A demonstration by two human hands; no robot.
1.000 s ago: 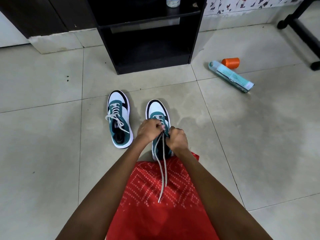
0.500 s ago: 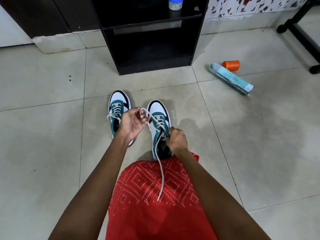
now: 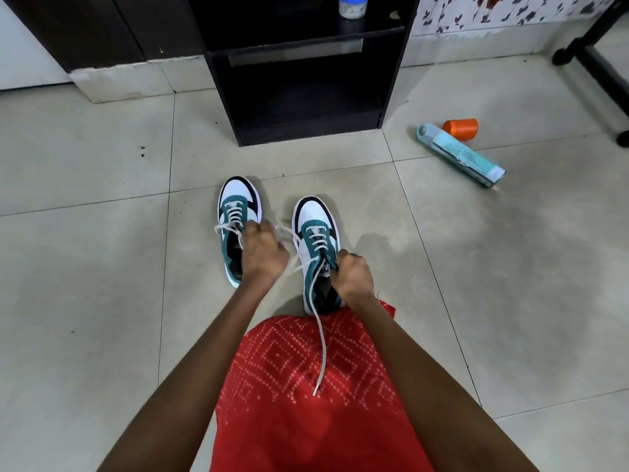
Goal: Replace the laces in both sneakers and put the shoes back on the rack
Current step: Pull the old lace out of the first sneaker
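Two white, teal and black sneakers stand side by side on the tiled floor, toes pointing away from me. My left hand (image 3: 261,251) pinches one end of the white lace (image 3: 320,321) and holds it out to the left, over the left sneaker (image 3: 238,202), covering that shoe's rear half. My right hand (image 3: 352,277) grips the tongue edge of the right sneaker (image 3: 315,223). The lace's other end trails down over my red patterned garment. The black rack (image 3: 306,80) stands just beyond the shoes.
A teal spray can (image 3: 463,155) lies on the floor at the right beside an orange cap (image 3: 461,127). A small blue-lidded jar (image 3: 352,6) sits on the rack's shelf. A black furniture leg (image 3: 599,66) crosses the far right corner.
My left hand left the right sneaker's tongue and drew the lace end out to the left, now lower over the left sneaker. My right hand stayed on the right sneaker.
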